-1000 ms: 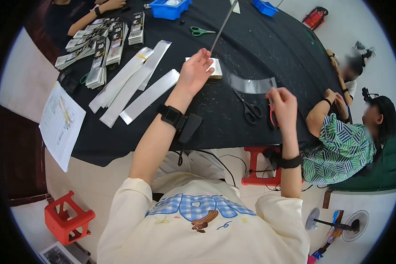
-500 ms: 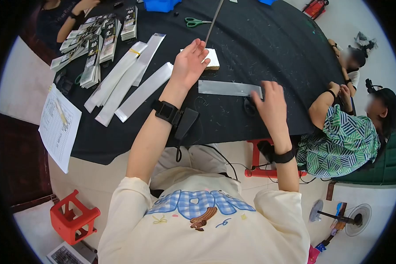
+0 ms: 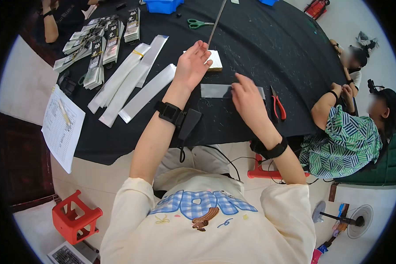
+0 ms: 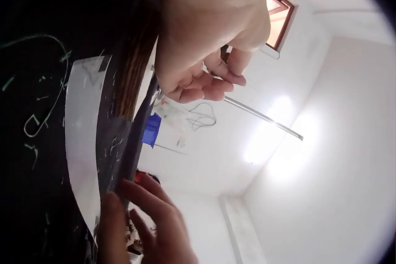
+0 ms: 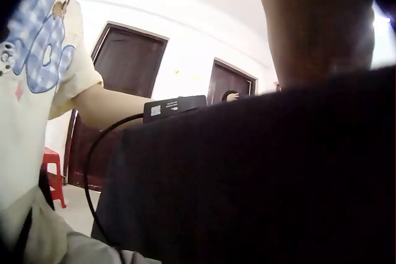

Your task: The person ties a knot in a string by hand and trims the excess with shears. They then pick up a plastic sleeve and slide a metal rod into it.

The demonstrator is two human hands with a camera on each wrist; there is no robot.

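A thin metal rod (image 3: 218, 23) rises from my left hand (image 3: 192, 66), whose curled fingers hold it. In the left wrist view the rod (image 4: 266, 116) sticks out past the fingertips. Beside that hand lies a pale, thick block (image 3: 215, 60), partly covered by it. My right hand (image 3: 248, 99) is over a flat clear plastic strip (image 3: 215, 91) on the black cloth, fingers loosely extended and hiding its middle. To the right of this hand lie red-handled pliers (image 3: 279, 108).
Long clear plastic sleeves (image 3: 149, 90) lie at left, some banded in yellow. Behind them are label-fronted packet stacks (image 3: 94, 66). Green-handled scissors (image 3: 199, 23) and a blue bin (image 3: 163, 5) sit farther back. A printed sheet (image 3: 62, 127) hangs over the left edge; people sit around the table.
My right hand has laid the plastic strip flat on the cloth, let go and moved left over it. The left hand keeps holding the rod in nearly the same place.
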